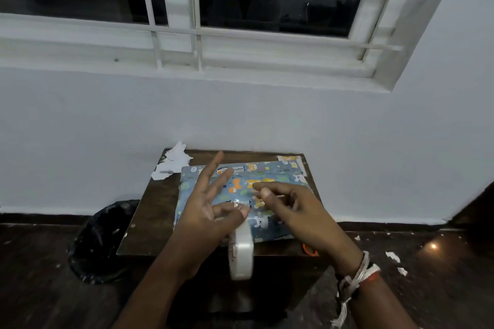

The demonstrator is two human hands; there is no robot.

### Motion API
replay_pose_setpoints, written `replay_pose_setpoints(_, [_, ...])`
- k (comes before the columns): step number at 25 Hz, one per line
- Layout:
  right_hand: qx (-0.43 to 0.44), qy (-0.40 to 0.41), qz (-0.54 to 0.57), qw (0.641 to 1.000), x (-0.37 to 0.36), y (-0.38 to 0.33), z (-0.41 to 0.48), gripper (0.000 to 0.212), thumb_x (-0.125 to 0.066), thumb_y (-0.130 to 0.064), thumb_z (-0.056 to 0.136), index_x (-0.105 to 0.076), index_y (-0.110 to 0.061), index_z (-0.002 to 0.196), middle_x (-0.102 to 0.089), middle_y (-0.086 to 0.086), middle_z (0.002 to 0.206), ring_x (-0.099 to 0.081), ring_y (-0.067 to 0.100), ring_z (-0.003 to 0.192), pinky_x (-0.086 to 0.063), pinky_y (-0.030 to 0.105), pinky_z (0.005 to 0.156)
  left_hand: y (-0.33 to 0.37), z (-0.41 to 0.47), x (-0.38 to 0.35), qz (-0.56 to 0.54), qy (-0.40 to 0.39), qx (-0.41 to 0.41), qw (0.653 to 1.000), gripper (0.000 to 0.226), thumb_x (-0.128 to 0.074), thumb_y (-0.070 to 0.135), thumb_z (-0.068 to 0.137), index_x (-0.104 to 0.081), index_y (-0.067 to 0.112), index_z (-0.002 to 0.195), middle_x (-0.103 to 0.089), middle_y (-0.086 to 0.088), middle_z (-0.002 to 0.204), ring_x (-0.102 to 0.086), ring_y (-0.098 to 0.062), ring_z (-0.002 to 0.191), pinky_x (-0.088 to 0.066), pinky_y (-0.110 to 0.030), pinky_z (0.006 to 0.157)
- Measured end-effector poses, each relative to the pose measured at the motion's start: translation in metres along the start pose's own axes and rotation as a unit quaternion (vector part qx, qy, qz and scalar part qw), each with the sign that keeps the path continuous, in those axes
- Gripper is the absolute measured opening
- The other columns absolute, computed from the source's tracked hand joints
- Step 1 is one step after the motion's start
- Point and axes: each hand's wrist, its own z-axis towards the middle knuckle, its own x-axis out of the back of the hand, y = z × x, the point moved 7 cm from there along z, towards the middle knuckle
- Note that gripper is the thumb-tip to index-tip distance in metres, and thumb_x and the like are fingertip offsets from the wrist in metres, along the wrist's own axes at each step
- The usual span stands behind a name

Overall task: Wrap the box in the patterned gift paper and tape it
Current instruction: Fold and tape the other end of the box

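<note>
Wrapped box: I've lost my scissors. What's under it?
The box rests on the brown table. Anything flat beneath it is covered. An orange item peeks out near its front right corner, partly hidden by the right hand.

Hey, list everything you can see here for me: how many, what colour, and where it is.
wrapped box: one, blue paper with orange and white animal prints, flat on the table
table: one, dark brown, against the wall
tape roll: one, white, hanging under the left hand at the table's near edge
torn paper: small pile, white, table's far left corner
patterned offcut: one, table's far right corner
orange object: one, near right edge, mostly hidden, cannot tell what
bin: one, black liner, floor left of the table
floor scraps: several, white, floor at right
window: one, white bars, above
left hand: pinches the tape's end
right hand: fingers curled above the box, contents unclear
</note>
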Motion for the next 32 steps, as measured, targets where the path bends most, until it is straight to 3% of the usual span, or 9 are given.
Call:
replay_pose_setpoints(2, [-0.003,-0.034,0.017,0.999,-0.01,-0.007,-0.004,0.028,-0.065,-0.044,0.098,-0.074,-0.033,0.122,-0.077,0.006,0.087,-0.068,0.015,0.08,-0.057,0.041,0.08,0.003,-0.001,-0.003,0.013,-0.015,-0.007,1.0,0.102,-0.072,-0.013,0.085,-0.038,0.063,0.143,-0.052,0.022,0.148,-0.073,-0.027,0.089,-0.059,-0.045,0.09])
replay_pose_setpoints(4, [0.002,-0.036,0.02,0.999,-0.013,-0.012,-0.007,0.023,-0.072,-0.036,0.095,-0.076,-0.029,0.117,-0.074,0.0,0.075,-0.069,0.02,0.073,-0.056,0.037,0.075,0.003,-0.001,-0.007,0.034,-0.03,-0.017,0.999,0.106,-0.07,-0.018,0.083,-0.037,0.063,0.144,-0.052,0.022,0.148,-0.071,-0.021,0.084,-0.059,-0.035,0.079])
replay_pose_setpoints(6, [0.002,-0.032,0.023,0.999,-0.014,-0.016,-0.007,0.015,-0.076,-0.028,0.093,-0.08,-0.023,0.106,-0.079,0.002,0.082,-0.076,0.029,0.08,-0.059,0.038,0.076,0.001,-0.001,-0.011,0.058,-0.045,-0.025,0.997,0.11,-0.068,-0.02,0.082,-0.034,0.064,0.144,-0.05,0.024,0.149,-0.069,-0.021,0.082,-0.052,-0.039,0.075])
replay_pose_setpoints(10, [0.04,0.007,-0.012,0.999,-0.014,-0.022,-0.007,0.004,-0.078,-0.018,0.09,-0.08,-0.018,0.087,-0.077,-0.001,0.078,-0.074,0.02,0.074,-0.058,0.027,0.07,-0.004,-0.002,-0.014,0.102,-0.057,-0.019,0.993,0.105,-0.067,-0.018,0.082,-0.036,0.061,0.145,-0.052,0.019,0.147,-0.073,-0.016,0.089,-0.057,-0.039,0.081])
replay_pose_setpoints(13, [0.087,0.051,-0.046,0.994,-0.015,-0.026,-0.013,0.006,-0.078,-0.016,0.09,-0.079,-0.02,0.087,-0.075,-0.007,0.08,-0.071,0.011,0.074,-0.055,0.021,0.069,-0.014,-0.003,-0.016,0.087,-0.052,0.006,0.995,0.091,-0.073,-0.008,0.084,-0.043,0.056,0.141,-0.061,0.007,0.134,-0.073,-0.021,0.1,-0.06,-0.036,0.088])
replay_pose_setpoints(17, [0.129,0.095,-0.092,0.983,-0.012,-0.029,-0.016,0.008,-0.075,-0.019,0.092,-0.076,-0.026,0.09,-0.071,-0.011,0.085,-0.069,0.012,0.081,-0.054,0.024,0.069,-0.02,-0.004,-0.022,0.076,-0.041,0.017,0.996,0.071,-0.074,0.012,0.085,-0.046,0.048,0.139,-0.068,0.008,0.124,-0.072,-0.024,0.105,-0.056,-0.055,0.096])
replay_pose_setpoints(25, [0.085,0.125,0.015,0.988,-0.006,-0.021,-0.015,0.005,-0.071,-0.017,0.096,-0.072,-0.021,0.093,-0.066,-0.01,0.079,-0.067,0.009,0.058,-0.06,0.037,0.058,-0.02,-0.003,-0.021,0.026,0.01,0.032,0.999,0.064,-0.067,-0.005,0.092,-0.05,0.041,0.133,-0.074,0.004,0.118,-0.073,-0.032,0.094,-0.055,-0.044,0.094])
replay_pose_setpoints(29, [0.077,0.16,-0.002,0.984,-0.006,-0.019,-0.015,0.008,-0.075,-0.019,0.093,-0.074,-0.024,0.088,-0.071,-0.009,0.081,-0.065,0.007,0.053,-0.051,0.029,0.05,-0.019,-0.005,-0.021,-0.001,0.025,0.038,0.999,0.064,-0.067,-0.006,0.091,-0.05,0.039,0.133,-0.076,0.003,0.117,-0.075,-0.03,0.092,-0.056,-0.038,0.092])
replay_pose_setpoints(32, [0.078,0.203,-0.048,0.975,-0.006,-0.015,-0.016,0.008,-0.079,-0.024,0.09,-0.076,-0.031,0.087,-0.073,-0.016,0.082,-0.069,0.01,0.059,-0.051,0.021,0.056,-0.025,-0.004,-0.02,-0.024,0.038,0.069,0.997,0.061,-0.066,-0.008,0.091,-0.051,0.037,0.13,-0.078,0.001,0.113,-0.077,-0.028,0.092,-0.058,-0.04,0.09])
